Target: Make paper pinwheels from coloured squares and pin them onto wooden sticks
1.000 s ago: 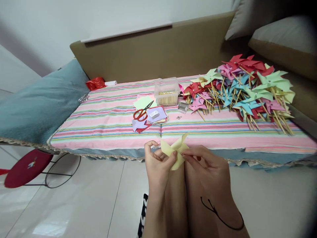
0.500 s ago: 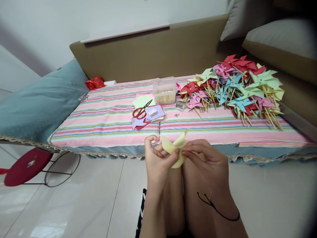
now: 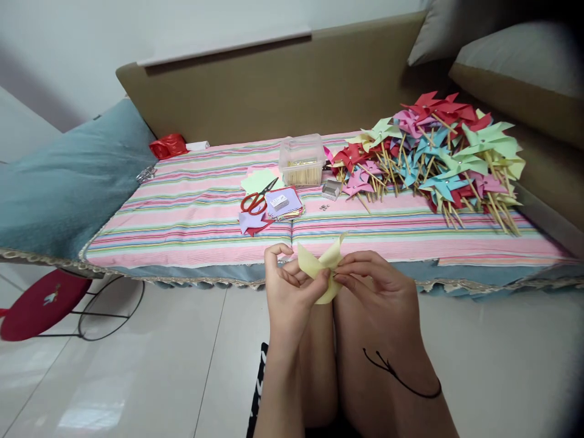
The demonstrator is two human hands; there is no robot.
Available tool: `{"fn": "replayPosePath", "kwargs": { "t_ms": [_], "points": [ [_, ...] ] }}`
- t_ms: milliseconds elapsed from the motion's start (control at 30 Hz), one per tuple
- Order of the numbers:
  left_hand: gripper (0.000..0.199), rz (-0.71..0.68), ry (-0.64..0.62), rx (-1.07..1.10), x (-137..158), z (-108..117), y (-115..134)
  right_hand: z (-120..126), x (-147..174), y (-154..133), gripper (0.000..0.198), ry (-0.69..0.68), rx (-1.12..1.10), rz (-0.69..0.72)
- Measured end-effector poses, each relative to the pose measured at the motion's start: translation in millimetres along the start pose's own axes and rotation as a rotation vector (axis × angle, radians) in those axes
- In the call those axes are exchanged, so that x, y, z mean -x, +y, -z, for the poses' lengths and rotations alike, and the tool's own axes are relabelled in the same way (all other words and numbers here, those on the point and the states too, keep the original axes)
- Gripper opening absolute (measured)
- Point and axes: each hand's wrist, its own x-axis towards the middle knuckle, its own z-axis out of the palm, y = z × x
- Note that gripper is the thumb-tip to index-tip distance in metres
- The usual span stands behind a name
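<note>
A pale yellow paper pinwheel (image 3: 314,263) with folded blades is held above my knees. My left hand (image 3: 292,298) grips it, thumb pressed on its middle and fingers behind. From the right, my right hand (image 3: 381,292) pinches thumb and forefinger together close against the pinwheel's centre; whatever tiny thing is between those fingertips is too small to make out. Ahead on the striped cloth lie several small silver pieces (image 3: 324,207) beside a small open box (image 3: 331,189). Red-handled scissors (image 3: 253,204) rest left of a stack of coloured paper squares (image 3: 292,207).
A clear plastic tub (image 3: 301,152) of wooden sticks stands behind the papers. Finished pinwheels on sticks (image 3: 433,155) are heaped at the right. Purple and red cut paper (image 3: 250,223) lies below the scissors. At lower left is a dark red stool (image 3: 43,307); a red bag (image 3: 168,146) sits at the back.
The view has shifted slightly. Both hands keep the yellow pinwheel in nearly the same place, and the right fingertips sit closer to its centre.
</note>
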Motion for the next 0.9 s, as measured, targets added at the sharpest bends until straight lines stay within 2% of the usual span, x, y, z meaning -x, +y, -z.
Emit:
{"fn": "replayPosePath", "kwargs": {
  "t_ms": [900],
  "points": [
    [0.054, -0.001, -0.003, -0.042, -7.8, 4.8, -8.5, -1.3, -2.3, 9.1, 0.011, -0.056, -0.035, -0.144]
  ]
}}
